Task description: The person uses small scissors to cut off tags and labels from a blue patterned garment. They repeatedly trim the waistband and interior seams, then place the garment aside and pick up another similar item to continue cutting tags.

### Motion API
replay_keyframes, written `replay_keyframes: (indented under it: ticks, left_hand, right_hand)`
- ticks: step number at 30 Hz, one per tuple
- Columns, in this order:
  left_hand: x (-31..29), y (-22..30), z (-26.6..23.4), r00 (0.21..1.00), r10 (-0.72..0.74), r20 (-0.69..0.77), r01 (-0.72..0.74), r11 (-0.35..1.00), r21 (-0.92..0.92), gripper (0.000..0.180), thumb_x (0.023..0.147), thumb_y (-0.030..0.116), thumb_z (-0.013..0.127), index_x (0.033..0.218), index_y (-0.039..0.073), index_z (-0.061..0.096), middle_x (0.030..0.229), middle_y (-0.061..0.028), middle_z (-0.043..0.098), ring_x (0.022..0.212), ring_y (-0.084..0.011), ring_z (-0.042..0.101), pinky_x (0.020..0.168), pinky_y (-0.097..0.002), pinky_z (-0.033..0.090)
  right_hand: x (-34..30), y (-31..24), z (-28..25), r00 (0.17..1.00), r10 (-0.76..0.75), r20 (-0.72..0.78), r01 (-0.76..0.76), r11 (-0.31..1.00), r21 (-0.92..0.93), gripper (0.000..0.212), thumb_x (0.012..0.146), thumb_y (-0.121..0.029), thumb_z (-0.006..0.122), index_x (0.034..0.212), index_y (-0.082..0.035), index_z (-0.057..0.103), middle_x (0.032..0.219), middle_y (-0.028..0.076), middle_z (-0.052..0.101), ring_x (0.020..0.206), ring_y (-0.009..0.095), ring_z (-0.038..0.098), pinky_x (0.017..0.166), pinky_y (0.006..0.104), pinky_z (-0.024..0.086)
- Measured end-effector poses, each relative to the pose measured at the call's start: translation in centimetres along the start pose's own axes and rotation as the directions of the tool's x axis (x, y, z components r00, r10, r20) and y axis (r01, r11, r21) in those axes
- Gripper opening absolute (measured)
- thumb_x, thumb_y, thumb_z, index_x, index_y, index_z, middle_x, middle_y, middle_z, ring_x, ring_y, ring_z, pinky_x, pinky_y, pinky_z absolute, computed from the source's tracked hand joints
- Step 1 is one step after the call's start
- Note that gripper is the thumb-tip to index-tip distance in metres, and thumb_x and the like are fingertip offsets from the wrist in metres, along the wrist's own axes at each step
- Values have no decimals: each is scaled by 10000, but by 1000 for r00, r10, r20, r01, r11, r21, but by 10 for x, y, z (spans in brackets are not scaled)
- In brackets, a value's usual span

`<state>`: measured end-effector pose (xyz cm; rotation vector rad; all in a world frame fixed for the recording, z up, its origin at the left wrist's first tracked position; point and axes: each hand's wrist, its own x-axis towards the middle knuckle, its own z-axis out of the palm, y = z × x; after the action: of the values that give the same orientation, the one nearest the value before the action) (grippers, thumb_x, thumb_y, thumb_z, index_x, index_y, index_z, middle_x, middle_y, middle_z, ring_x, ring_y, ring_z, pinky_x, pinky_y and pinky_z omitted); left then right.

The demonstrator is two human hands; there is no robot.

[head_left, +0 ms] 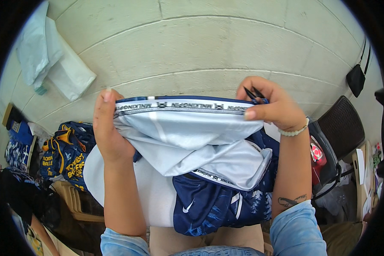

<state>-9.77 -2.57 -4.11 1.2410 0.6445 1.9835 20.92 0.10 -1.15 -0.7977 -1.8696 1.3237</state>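
Note:
A navy garment (175,136), its pale grey inner side showing, is stretched between my hands by its edge, which carries a printed white tape. My left hand (109,123) pinches the left end of that edge, thumb on top. My right hand (275,104) grips the right end between thumb and fingers. Small black thread snips (255,94) are also tucked in the right hand, their points sticking up. Below hangs a folded-over part with more printed tape. Over my lap lie navy shorts (217,209) with a white drawstring and a tree pattern, partly covered by the garment.
A white round-edged surface (153,205) lies under the cloth. Navy and yellow jerseys (70,149) are piled at left, near a tan stool (74,198) and another person's arm (42,232). A black bag (322,162) and a dark chair back (343,126) stand at right.

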Motion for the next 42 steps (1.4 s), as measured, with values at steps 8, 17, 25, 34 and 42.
replay_keyframes:
  ticks: [8,17,25,34,42]
  left_hand:
    - [7,-3,-18,997,63,-35,-62,998,16,276,958,285,520,769,99,445,716,11,408,655,-73,388,607,-229,335]
    - [6,-7,-19,999,31,-13,-31,1000,4,267,953,267,527,760,100,447,715,14,430,641,-66,387,601,-226,335]
    - [-10,-13,15,849,478,224,-463,470,751,385,891,151,652,1238,24,542,1190,-130,578,1126,-247,525,992,-358,378]
    - [-32,-13,31,713,-131,688,-246,873,421,293,978,293,535,1054,16,594,1240,-164,581,1255,-335,473,1057,-440,334]
    - [0,-1,-5,996,-33,85,62,928,-368,359,1040,325,408,930,29,578,994,-103,608,1008,-253,574,930,-377,455]
  right_hand:
    - [-11,18,-28,989,-105,-100,103,994,-21,221,780,-209,788,875,-85,632,650,-82,503,535,-2,394,464,169,287]
    - [-11,5,-17,990,-118,-82,116,993,-35,191,811,-221,768,863,-86,643,677,-77,534,554,2,415,467,172,310]
    - [-1,-11,15,995,-72,-71,67,995,-69,171,810,-173,768,861,-64,647,728,-46,591,595,12,472,494,173,347]
    - [3,-13,50,992,-127,25,124,988,93,161,791,-50,766,896,-34,645,833,0,652,729,45,562,622,191,436]
    - [7,2,17,969,-88,233,114,989,-99,213,812,-153,779,917,-10,661,785,-25,616,689,46,509,623,194,406]
